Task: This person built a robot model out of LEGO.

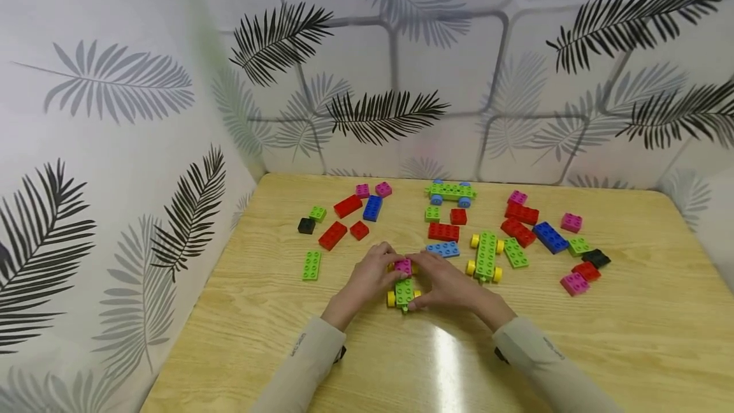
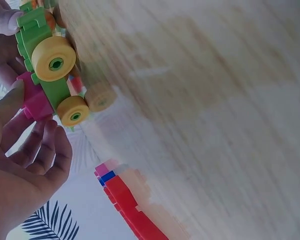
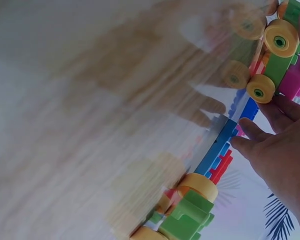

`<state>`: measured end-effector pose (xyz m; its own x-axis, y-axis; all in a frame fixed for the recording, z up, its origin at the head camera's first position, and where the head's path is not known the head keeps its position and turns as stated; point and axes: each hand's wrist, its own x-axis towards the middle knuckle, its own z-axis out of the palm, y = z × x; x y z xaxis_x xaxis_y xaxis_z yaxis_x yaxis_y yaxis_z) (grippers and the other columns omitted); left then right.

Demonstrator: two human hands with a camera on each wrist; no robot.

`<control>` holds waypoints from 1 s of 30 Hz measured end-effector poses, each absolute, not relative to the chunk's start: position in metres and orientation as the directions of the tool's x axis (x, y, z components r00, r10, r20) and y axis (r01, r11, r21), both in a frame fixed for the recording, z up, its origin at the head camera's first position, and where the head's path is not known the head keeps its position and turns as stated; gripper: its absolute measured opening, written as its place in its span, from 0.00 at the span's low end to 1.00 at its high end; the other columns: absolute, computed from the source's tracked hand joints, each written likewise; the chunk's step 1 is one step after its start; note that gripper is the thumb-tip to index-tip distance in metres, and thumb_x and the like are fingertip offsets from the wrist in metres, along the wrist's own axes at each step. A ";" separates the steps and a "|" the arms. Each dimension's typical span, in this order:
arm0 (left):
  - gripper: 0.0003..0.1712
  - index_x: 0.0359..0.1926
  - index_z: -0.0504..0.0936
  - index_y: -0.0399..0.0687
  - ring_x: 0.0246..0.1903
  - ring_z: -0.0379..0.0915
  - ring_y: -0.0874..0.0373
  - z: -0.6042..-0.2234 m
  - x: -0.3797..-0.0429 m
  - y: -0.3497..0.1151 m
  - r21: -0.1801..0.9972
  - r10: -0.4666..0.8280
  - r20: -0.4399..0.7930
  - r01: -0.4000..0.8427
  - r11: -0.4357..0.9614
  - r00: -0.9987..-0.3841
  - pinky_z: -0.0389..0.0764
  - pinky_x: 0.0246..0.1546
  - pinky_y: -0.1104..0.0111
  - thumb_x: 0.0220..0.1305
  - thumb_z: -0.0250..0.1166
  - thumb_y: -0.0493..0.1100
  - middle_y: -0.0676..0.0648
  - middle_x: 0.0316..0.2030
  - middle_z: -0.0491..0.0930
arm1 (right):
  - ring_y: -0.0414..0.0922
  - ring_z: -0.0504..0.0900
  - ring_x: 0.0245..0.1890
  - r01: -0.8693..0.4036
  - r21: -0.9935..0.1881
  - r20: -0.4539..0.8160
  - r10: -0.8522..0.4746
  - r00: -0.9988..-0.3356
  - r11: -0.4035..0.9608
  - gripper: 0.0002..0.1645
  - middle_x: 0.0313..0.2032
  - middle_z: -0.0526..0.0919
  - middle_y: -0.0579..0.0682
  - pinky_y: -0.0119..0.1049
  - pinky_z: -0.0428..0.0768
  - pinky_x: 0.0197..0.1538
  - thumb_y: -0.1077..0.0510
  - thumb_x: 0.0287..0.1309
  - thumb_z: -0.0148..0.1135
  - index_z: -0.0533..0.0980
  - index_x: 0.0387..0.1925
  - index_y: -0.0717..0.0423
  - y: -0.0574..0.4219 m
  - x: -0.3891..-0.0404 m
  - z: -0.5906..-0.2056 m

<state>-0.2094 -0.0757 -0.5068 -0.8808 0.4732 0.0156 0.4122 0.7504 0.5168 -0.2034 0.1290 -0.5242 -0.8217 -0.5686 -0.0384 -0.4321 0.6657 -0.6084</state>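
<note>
Between the two hands stands a green toy car base (image 1: 404, 292) with yellow wheels. A pink brick (image 1: 404, 266) sits on its far end, partly covered by fingers. My left hand (image 1: 373, 271) pinches the pink brick between thumb and fingers; the left wrist view shows the thumb on the side of the brick (image 2: 37, 100). My right hand (image 1: 450, 284) holds the car base from the right, its thumb at the near end and its fingers round the far end. In the right wrist view, those fingers are beside a yellow wheel (image 3: 260, 89).
A second green base with yellow wheels (image 1: 486, 257) stands right of my right hand. Beyond the hands are a light blue brick (image 1: 443, 249) and a green base with blue wheels (image 1: 450, 192). Several loose bricks lie left, including a long green one (image 1: 311, 266), and more right, including a blue one (image 1: 550, 237).
</note>
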 end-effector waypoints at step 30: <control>0.21 0.56 0.78 0.37 0.47 0.72 0.48 -0.502 -0.220 -0.154 0.565 0.335 0.066 0.312 0.764 -0.940 0.77 0.47 0.57 0.64 0.65 0.42 0.41 0.49 0.73 | 0.58 0.54 0.71 -0.388 -0.632 -0.078 -0.552 -0.830 0.671 0.60 0.69 0.62 0.55 0.55 0.56 0.68 0.32 0.41 0.73 0.59 0.71 0.52 0.129 -0.206 -0.529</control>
<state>-0.2196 -0.1545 -0.5024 -0.9400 0.3347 0.0659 0.3117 0.7642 0.5647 -0.2062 0.1292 -0.5290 -0.8299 -0.5524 -0.0779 -0.3876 0.6714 -0.6316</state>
